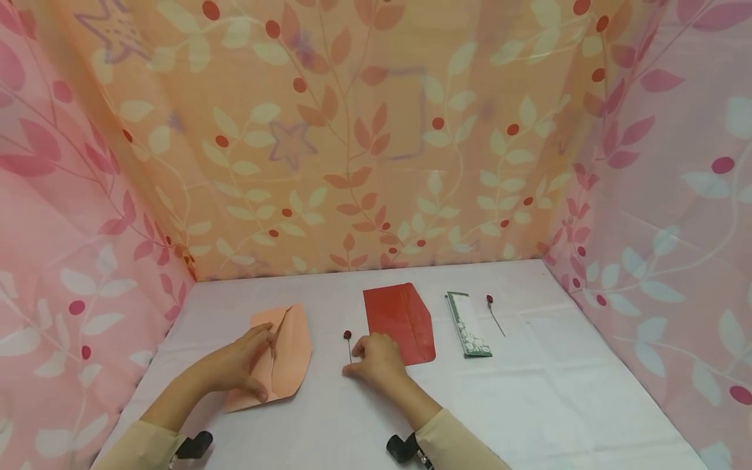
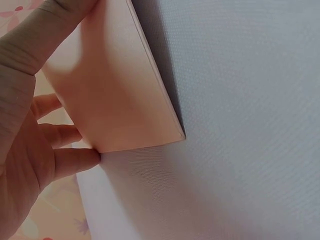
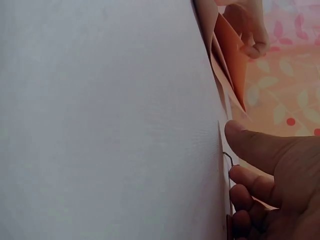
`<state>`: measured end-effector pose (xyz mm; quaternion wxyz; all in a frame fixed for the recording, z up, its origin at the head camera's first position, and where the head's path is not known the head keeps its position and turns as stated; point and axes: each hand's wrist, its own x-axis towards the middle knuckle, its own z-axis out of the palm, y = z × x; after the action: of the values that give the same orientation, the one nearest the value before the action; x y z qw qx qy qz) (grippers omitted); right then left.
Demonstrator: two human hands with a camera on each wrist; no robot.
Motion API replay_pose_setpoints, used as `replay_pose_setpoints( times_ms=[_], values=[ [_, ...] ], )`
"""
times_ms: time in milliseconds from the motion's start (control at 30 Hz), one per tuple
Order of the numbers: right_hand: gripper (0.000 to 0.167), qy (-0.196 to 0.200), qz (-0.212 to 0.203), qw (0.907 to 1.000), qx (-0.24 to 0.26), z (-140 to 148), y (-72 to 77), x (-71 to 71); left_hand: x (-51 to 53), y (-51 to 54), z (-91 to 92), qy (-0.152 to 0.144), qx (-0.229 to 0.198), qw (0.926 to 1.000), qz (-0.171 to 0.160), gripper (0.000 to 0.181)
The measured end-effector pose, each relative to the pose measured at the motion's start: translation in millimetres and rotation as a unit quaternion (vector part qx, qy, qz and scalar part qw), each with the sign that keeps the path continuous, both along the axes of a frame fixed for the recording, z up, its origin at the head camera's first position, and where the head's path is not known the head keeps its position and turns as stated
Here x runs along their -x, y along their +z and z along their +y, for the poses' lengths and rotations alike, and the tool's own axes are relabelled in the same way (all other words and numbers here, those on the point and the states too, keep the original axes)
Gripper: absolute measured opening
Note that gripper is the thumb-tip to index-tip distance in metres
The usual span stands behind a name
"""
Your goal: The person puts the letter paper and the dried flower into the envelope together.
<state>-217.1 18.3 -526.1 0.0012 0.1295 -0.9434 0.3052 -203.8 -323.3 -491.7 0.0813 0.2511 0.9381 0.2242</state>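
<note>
My left hand (image 1: 237, 362) holds a peach paper envelope (image 1: 296, 359) by its edges, thumb low and fingers higher up, and the envelope's mouth gapes a little. In the left wrist view its corner (image 2: 125, 115) lies between thumb and fingers. My right hand (image 1: 378, 364) is at a small dark red flower (image 1: 348, 335) with a thin stem. The right wrist view shows the stem's bent end (image 3: 229, 158) between thumb and forefinger, which stand apart. Beside and partly behind that hand lies a red envelope (image 1: 390, 312).
Further right on the white cloth lie a white card with a green floral border (image 1: 467, 326) and a second dark red stemmed flower (image 1: 490, 300). Patterned orange cloth (image 1: 364, 163) hangs behind, with pink cloth at both sides.
</note>
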Motion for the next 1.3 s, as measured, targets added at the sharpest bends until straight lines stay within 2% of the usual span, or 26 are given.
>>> replay_pose_setpoints(
  times_ms=[233, 367, 500, 733, 900, 1000, 1167, 1300],
  values=[
    [0.023, -0.013, 0.018, 0.9998, 0.002, -3, 0.1, -0.7, 0.5, -1.7, -0.1, -0.008, 0.005, 0.9999, 0.007, 0.090],
    [0.015, -0.020, 0.018, 0.9996, 0.007, -3, 0.1, -0.7, 0.4, -0.8, 0.6, -0.011, 0.002, 0.9999, 0.003, 0.088],
    [0.007, -0.025, 0.036, 0.9990, 0.011, -2, 0.0, -0.3, -0.2, 1.4, 1.9, -0.013, 0.007, 0.9999, 0.001, 0.088],
    [0.023, -0.034, 0.077, 0.9965, -0.006, -4, -0.1, 1.1, 0.0, 3.3, 3.4, -0.007, 0.014, 0.9999, -0.004, 0.088],
    [0.028, -0.039, 0.088, 0.9946, -0.039, -7, -1.1, 1.7, 0.8, 2.8, 4.1, -0.006, 0.013, 0.9999, -0.006, 0.088],
    [0.026, -0.045, 0.084, 0.9944, -0.045, -8, -0.9, 1.1, 1.0, 2.7, 4.6, -0.006, 0.016, 0.9998, -0.007, 0.088],
    [0.008, -0.052, 0.076, 0.9956, -0.019, -9, 0.9, -0.7, 1.0, 2.0, 5.1, -0.005, 0.020, 0.9997, -0.009, 0.090],
    [0.008, -0.055, 0.087, 0.9946, -0.016, -11, -0.5, 1.4, 2.1, 1.3, 4.8, -0.004, 0.025, 0.9996, -0.011, 0.091]
  ],
)
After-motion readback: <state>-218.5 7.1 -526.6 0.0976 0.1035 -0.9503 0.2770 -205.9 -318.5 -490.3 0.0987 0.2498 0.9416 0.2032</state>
